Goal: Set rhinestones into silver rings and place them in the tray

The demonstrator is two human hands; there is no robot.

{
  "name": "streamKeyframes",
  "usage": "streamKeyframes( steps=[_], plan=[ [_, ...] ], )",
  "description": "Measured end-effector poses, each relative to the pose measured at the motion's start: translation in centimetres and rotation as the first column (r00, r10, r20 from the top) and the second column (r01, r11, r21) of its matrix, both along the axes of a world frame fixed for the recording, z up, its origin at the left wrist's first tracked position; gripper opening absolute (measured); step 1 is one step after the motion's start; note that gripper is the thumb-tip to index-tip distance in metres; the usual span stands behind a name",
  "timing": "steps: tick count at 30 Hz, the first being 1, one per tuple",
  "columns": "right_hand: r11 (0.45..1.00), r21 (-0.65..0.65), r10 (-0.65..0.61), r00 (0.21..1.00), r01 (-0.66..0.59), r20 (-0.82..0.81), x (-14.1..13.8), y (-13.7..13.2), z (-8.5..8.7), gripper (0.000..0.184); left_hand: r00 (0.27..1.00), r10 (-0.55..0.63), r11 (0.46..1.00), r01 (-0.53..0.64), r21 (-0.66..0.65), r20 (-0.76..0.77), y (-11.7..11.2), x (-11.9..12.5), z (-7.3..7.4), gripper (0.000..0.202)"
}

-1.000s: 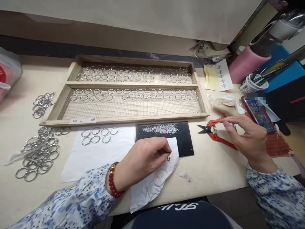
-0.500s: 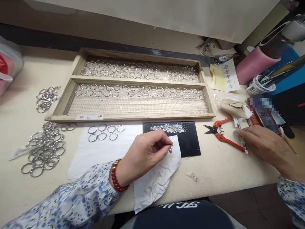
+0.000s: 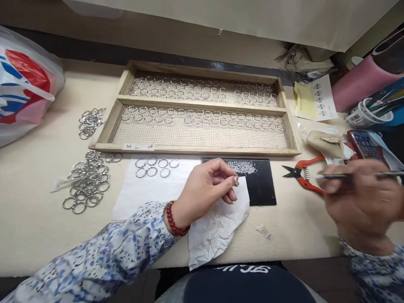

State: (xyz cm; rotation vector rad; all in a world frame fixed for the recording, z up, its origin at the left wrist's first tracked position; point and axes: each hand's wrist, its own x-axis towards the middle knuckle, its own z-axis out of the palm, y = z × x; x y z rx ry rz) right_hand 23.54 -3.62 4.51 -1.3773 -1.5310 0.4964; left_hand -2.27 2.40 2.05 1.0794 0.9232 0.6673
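Observation:
My left hand (image 3: 210, 185) pinches a small silvery ring (image 3: 235, 181) between thumb and fingertips, and most of it is hidden. It is over a crumpled white tissue (image 3: 217, 235) and the near edge of a black tray (image 3: 260, 185). Tiny clear stones (image 3: 242, 167) lie scattered on that tray. My right hand (image 3: 362, 198), smeared by motion, is closed around a slim pen-like tool (image 3: 342, 176) with a pale tip pointing left. Just left of this hand lie orange-handled cutters (image 3: 304, 172), jaws apart. Several silver rings (image 3: 152, 171) rest in two rows on white paper (image 3: 132, 198).
A wooden mesh frame (image 3: 202, 150) holding rows of rings stands at the back. Loose rings (image 3: 90, 181) are heaped at left, near a plastic bag (image 3: 28, 88). To the right are a phone (image 3: 364, 145), a beige pouch (image 3: 325, 143) and a white basket of tools (image 3: 368, 115).
My right hand has lifted the pen-like tool off the table beside the cutters. My left hand still pinches the ring, its fingers turned slightly. The whole view has shifted.

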Motion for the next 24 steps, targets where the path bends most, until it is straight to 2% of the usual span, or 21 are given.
streamKeyframes(
  steps=[2, 3, 4, 7, 10, 14, 18, 24],
  plan=[
    [0.996, -0.072, 0.024, 0.961, -0.045, -0.275, -2.1, 1.2, -0.8, 0.010, 1.000, 0.006, 0.999, -0.005, -0.042, 0.010, 0.1, 0.3, -0.1, 0.007],
    [0.983, -0.142, 0.049, 0.918, -0.113, -0.394, -3.2, 1.6, -1.2, 0.004, 1.000, 0.012, 0.999, -0.012, -0.048, 0.011, 0.1, 0.4, -0.2, 0.008],
    [0.974, -0.164, 0.075, 0.904, -0.157, -0.421, -4.1, 1.8, -1.5, 0.005, 1.000, 0.019, 0.999, -0.019, -0.047, 0.010, 0.0, 0.5, -0.4, 0.008],
    [0.967, -0.160, 0.122, 0.911, -0.198, -0.394, -6.0, 1.6, -2.6, 0.005, 0.999, 0.033, 0.999, -0.033, -0.012, -0.011, -0.2, 0.7, -0.9, 0.008],
    [0.979, -0.098, 0.137, 0.928, -0.181, -0.346, -6.4, 1.0, -3.3, 0.004, 0.998, 0.049, 0.997, -0.047, 0.057, -0.040, -0.5, 0.8, -1.3, 0.008],
    [0.971, -0.011, 0.226, 0.931, -0.239, -0.288, -6.0, 0.7, -3.3, 0.012, 0.996, 0.067, 0.990, -0.059, 0.126, -0.061, -0.8, 0.9, -1.8, 0.007],
    [0.947, 0.005, 0.316, 0.931, -0.320, -0.184, -5.8, 0.9, -3.0, 0.023, 0.994, 0.077, 0.981, -0.060, 0.186, -0.083, -1.1, 0.9, -2.2, 0.005],
    [0.944, 0.029, 0.330, 0.935, -0.329, -0.129, -5.9, 1.0, -3.3, 0.027, 0.991, 0.092, 0.973, -0.069, 0.221, -0.095, -1.3, 1.0, -2.3, 0.007]
  ],
)
